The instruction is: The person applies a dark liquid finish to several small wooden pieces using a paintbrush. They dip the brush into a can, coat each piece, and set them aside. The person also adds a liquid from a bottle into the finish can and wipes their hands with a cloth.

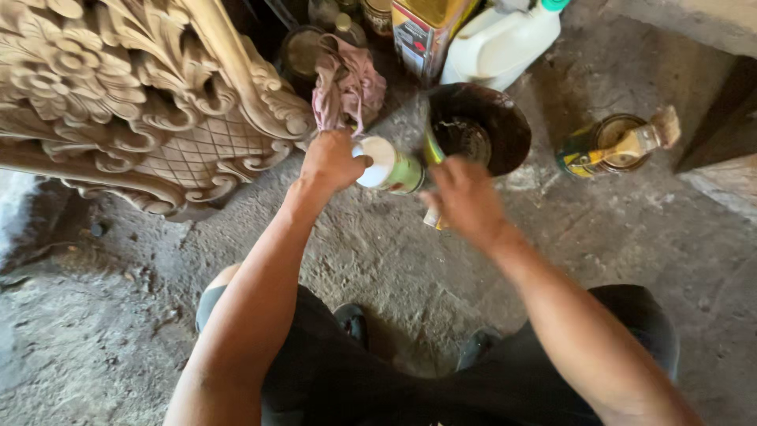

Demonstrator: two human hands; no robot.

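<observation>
Two hands [331, 162] [465, 201] around smooth cylindrical can [394, 167]

Single head cam, looks steeply down and forward over the person's knees to the concrete floor [378, 260]. Close range: forearms fill the lower frame, the carved wood panel [142, 95] is cut off top left. No second view.

Small green-and-white can [392, 167] — tipped on its side, white end leftward — beside the dark, paint-stained bucket [505, 118].
</observation>
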